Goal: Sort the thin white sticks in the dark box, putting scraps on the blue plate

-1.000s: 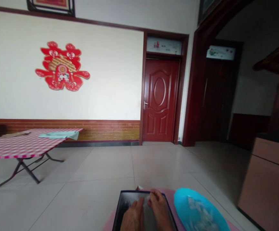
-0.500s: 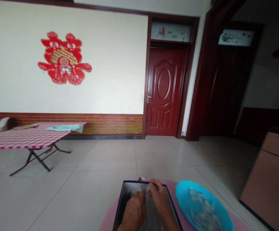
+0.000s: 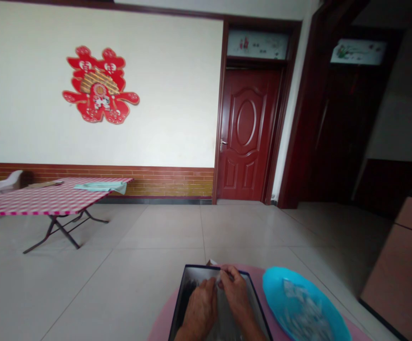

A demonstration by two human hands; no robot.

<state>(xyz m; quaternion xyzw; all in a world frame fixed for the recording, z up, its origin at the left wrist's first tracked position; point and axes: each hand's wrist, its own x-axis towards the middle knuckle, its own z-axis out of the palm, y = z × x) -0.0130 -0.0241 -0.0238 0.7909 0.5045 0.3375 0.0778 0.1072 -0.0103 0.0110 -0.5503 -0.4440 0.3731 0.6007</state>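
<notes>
Pink round counter under my hands, and on it sits a black-rimmed tray with a silvery surface, its far edge toward the room. My right grip is closed, fingers pinching a pale scrap near the tray's far rim. My left grip lies over the tray just beside the right, fingers bent down against the surface; I cannot tell whether it is holding anything. Just right of the tray, a bright blue dish holds whitish, filmy pieces, too blurred to name. Beyond, across the tiled floor, stands a folding counter under a red-and-white checked cloth, with a folded teal cloth on it. A red paper ornament hangs on the wall beside a dark red door.
</notes>
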